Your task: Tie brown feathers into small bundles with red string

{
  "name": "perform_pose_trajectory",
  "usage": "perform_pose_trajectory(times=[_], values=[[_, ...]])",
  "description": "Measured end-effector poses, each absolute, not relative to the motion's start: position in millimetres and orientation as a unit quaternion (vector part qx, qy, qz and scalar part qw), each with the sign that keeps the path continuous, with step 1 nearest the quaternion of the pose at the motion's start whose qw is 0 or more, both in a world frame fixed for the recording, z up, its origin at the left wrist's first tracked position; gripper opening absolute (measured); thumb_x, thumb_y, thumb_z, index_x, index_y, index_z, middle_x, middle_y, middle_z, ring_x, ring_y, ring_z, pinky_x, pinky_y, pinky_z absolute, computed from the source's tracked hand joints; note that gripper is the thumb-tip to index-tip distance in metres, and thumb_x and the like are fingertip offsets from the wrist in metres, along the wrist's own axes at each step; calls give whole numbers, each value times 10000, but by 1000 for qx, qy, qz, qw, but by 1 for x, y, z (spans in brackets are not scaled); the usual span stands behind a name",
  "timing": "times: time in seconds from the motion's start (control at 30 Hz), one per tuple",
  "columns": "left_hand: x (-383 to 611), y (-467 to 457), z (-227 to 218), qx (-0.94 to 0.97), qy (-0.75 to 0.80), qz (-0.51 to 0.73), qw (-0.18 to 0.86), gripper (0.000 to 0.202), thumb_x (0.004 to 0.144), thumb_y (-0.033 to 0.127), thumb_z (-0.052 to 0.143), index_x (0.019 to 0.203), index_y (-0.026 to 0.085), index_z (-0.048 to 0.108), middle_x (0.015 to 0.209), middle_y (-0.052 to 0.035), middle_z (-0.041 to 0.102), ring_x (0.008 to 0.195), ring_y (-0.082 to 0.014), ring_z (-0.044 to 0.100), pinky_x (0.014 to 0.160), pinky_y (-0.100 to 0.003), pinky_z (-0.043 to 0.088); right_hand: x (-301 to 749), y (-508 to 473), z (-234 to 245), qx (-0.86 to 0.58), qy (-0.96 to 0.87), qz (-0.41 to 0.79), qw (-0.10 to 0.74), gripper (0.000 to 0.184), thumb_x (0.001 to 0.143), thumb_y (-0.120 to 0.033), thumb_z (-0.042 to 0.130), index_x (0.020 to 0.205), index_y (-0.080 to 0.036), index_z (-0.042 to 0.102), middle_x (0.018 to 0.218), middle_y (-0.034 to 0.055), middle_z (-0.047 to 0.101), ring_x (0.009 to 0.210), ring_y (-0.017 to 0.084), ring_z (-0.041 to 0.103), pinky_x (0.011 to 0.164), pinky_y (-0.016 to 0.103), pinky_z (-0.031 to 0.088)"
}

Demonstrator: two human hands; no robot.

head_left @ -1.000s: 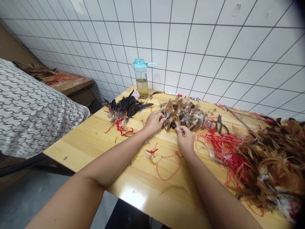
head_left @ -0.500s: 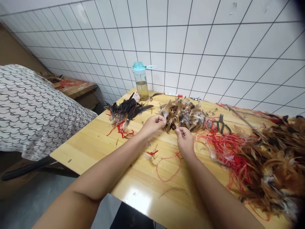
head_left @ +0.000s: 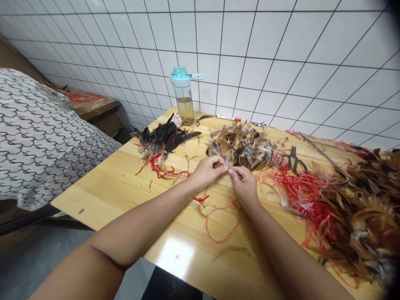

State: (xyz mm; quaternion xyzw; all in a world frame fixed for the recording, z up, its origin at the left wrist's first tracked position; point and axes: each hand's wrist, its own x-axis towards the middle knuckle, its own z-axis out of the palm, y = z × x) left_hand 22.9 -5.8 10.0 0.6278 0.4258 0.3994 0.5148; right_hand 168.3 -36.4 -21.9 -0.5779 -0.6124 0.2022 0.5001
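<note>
Feathers (head_left: 246, 143), brown and heaped, lie from twelve to two o'clock of the meeting fingertips, the heap's long axis running roughly nine to three. The left hand (head_left: 210, 171) comes in from eight o'clock, the right hand (head_left: 245, 181) from four; the right sits nearer the heap's middle, the left below its nine o'clock end. Each has thumb and forefinger pinched together, tips touching or nearly so; what lies between them is too small to tell.
</note>
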Motion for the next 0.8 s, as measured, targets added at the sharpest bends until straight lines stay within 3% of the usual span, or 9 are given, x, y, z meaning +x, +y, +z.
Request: perform_pose_trajectory(times=[0.27,0.4,0.57,0.8], values=[[21,-3,6,644,416,393,507,152,706,289,655,702,146,606,704,11,601,683,-99,512,659,-219,393,171,-36,-20,-569,-615,228,496,194,775,-343,565,714,-201,682,645,8,584,617,149,508,635,293,417],[15,7,5,640,431,422,476,129,745,264,616,803,153,650,784,-15,650,725,-114,557,706,-234,434,171,-35,-19,-577,-601,232,503,188,773,-342,557,698,-199,653,657,8,587,626,149,511,625,287,416],[-4,28,0,666,509,443,317,127,767,190,570,851,162,661,861,-26,645,724,-112,551,718,-244,439,173,-33,-21,-591,-521,289,544,234,768,-410,574,776,-183,625,668,10,599,594,136,503,550,257,408],[-9,29,-3,780,473,369,179,149,779,134,553,849,177,677,864,-46,609,840,-161,555,766,-280,446,172,-33,-17,-592,-487,322,555,261,739,-440,584,778,-183,609,649,8,592,550,126,472,505,249,386]])
